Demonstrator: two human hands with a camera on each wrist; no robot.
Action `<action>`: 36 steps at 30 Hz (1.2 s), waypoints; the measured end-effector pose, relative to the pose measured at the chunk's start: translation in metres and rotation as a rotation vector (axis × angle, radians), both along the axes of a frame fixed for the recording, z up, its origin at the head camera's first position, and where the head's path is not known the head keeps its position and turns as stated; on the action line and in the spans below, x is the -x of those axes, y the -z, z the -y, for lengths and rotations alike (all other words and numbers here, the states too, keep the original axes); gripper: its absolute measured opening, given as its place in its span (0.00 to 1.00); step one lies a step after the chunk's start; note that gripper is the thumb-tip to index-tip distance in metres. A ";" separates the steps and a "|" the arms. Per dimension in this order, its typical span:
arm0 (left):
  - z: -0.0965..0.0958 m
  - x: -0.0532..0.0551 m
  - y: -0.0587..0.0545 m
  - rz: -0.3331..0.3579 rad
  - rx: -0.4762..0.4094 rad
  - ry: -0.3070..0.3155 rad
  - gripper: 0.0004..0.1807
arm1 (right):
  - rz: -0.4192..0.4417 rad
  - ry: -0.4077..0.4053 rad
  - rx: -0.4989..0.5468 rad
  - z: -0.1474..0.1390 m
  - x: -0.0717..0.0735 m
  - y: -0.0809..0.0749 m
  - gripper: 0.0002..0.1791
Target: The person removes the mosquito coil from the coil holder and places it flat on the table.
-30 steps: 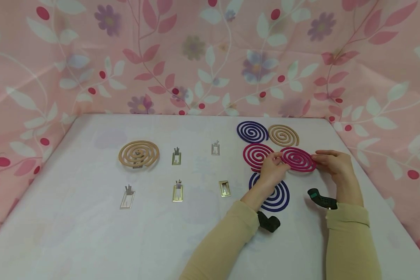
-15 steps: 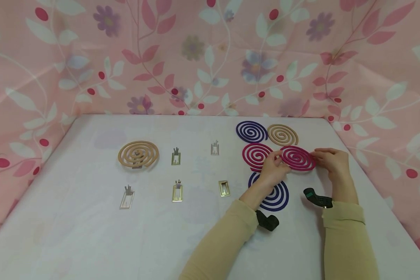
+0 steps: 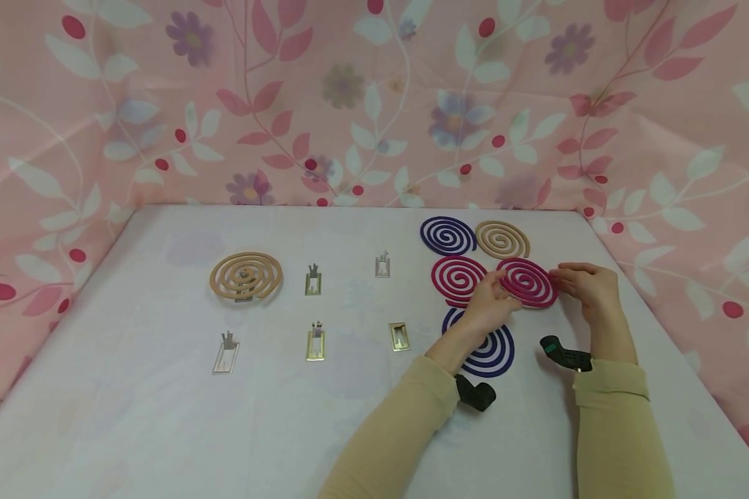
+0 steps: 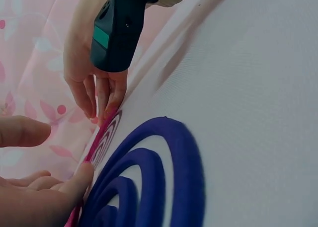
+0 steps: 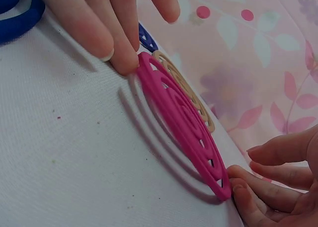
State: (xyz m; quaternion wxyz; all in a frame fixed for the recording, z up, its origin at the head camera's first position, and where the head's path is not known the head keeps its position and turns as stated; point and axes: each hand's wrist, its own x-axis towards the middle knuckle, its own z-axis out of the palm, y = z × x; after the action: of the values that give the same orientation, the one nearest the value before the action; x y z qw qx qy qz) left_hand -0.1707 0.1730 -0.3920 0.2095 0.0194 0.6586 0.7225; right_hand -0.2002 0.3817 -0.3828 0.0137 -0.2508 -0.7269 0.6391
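A pink mosquito coil (image 3: pixel 527 280) is held between both hands at the right of the table. My left hand (image 3: pixel 489 305) pinches its left edge, while the fingers of my right hand (image 3: pixel 589 287) grip the opposite edge. In the right wrist view the coil (image 5: pixel 181 118) is tilted, with its shadow beside it on the white cloth. Another pink coil (image 3: pixel 454 258) lies just left of it, partly behind my left hand. A dark blue coil (image 3: pixel 510 352) lies under my left wrist, partly hidden.
Farther back lie a dark blue coil (image 3: pixel 447 235) and a tan coil (image 3: pixel 502 240). At left a tan coil (image 3: pixel 274 276) sits raised on a metal stand. Several small metal stands (image 3: pixel 315 345) are spread over the middle of the white table (image 3: pixel 162 430). A floral cloth (image 3: pixel 343 138) walls the back.
The held pink coil and my right hand have shifted slightly left. My left hand keeps nearly the same place, and the other coils and stands stay put.
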 end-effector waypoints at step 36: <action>0.045 0.025 -0.030 -0.151 -0.085 -0.206 0.28 | -0.249 -0.140 0.192 0.024 -0.010 -0.057 0.20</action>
State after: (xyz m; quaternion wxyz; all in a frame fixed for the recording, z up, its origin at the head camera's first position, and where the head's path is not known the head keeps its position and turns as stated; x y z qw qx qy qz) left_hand -0.1952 0.1282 -0.3621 0.0832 0.0150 0.6397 0.7639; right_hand -0.1904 0.3582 -0.3256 0.0351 -0.1183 -0.6708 0.7313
